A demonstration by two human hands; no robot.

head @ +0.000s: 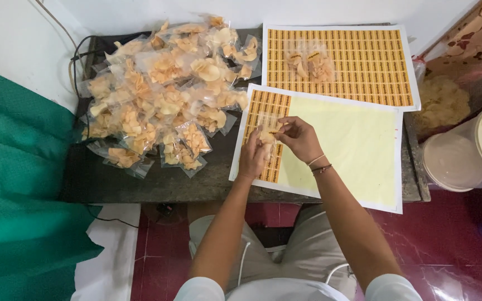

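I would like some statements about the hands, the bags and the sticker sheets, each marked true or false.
1. Both hands, left hand and right hand, hold one small bag over the near sheet. True.
2. The near sheet is full of stickers. False: only a strip at its left edge remains.
3. One bag lies on the far sheet. True.
4. The pile of bags lies right of the sheets. False: it lies left of them.

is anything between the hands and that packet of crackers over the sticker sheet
Nothing visible. The left hand and right hand both already touch the clear packet, held over the near sticker sheet.
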